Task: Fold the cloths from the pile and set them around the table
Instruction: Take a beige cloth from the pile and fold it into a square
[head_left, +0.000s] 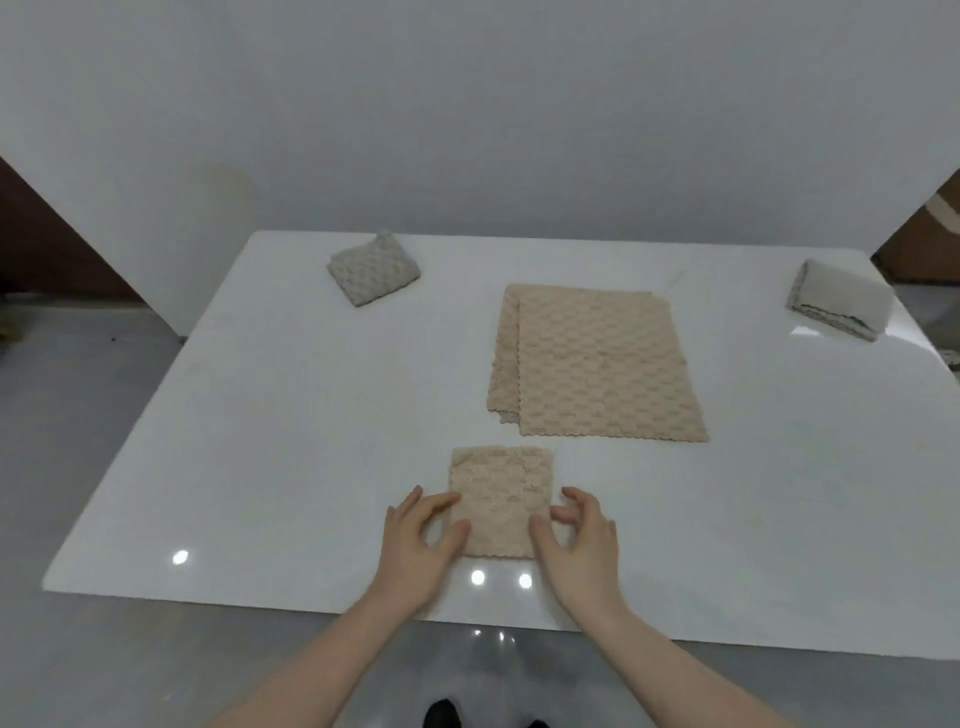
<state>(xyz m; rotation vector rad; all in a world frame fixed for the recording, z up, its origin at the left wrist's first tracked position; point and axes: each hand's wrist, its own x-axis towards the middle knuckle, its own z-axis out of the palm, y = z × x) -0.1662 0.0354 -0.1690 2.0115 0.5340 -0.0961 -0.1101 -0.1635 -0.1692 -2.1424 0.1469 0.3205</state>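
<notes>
Two hands sit at the sides of a small folded tan cloth with a bumpy weave (498, 501). It lies flat near the front edge of the shiny white table (270, 415), about in the middle of that edge. The left hand (418, 545) is at the cloth's left side. Its fingers are loosely bent and spread, and the thumb and fingertips touch the cloth's left edge. The right hand (579, 540) is at the cloth's right side, with bent, spread fingers and its thumb on the lower right corner. I cannot tell if either hand is pinching the cloth or only touching it.

Just behind the folded cloth, a bit to the right, lies the pile of big flat tan cloths (597, 364). They are not folded. One lies on top of another, and the lower one peeks out along the left side. A little bit of grey shows at the pile's front left corner.

Near the back edge, on the left, sits a small folded grey cloth (373, 273), turned at a slant. Close to the back right corner lies another folded pale grey cloth (839, 301), with its stacked layers showing along one side.

Bright round spots of light shine on the table near the front edge. Behind the table is a plain white wall (467, 104). The grey floor (78, 415) shows to the left and in front.
</notes>
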